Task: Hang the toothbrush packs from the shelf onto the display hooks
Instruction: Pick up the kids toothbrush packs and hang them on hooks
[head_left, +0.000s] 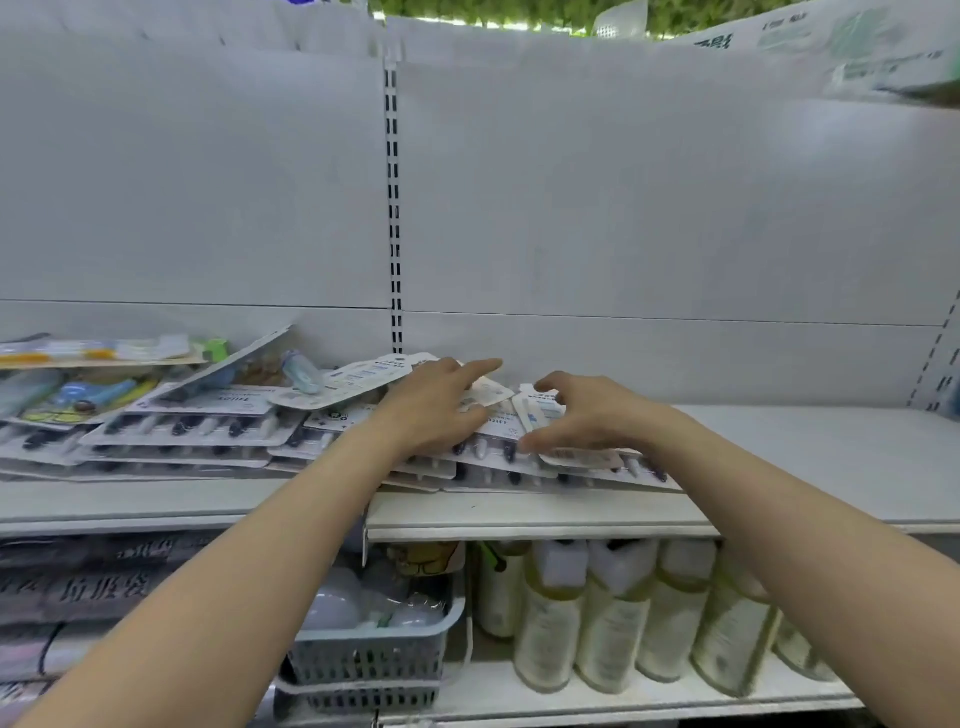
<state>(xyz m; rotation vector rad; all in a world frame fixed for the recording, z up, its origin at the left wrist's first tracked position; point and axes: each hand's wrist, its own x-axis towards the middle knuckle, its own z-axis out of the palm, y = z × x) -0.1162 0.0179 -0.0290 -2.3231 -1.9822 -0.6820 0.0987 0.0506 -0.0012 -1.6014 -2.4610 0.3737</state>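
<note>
Several flat white toothbrush packs (208, 431) lie in overlapping stacks on the white shelf (831, 467). My left hand (436, 405) rests palm down on the middle of the pile, forefinger stretched toward the back wall. My right hand (582, 415) hovers just right of it, thumb and fingers curled around the top edge of one small pack (537, 410) that is tilted up off the stack. No display hooks show on the plain white back panel (649, 197).
Colourful packs (78, 395) are piled at the far left of the shelf. A slotted upright (393, 208) splits the back panel. Below stand pale yellow bottles (613, 613), a grey basket (374, 665) and dark packets (78, 587).
</note>
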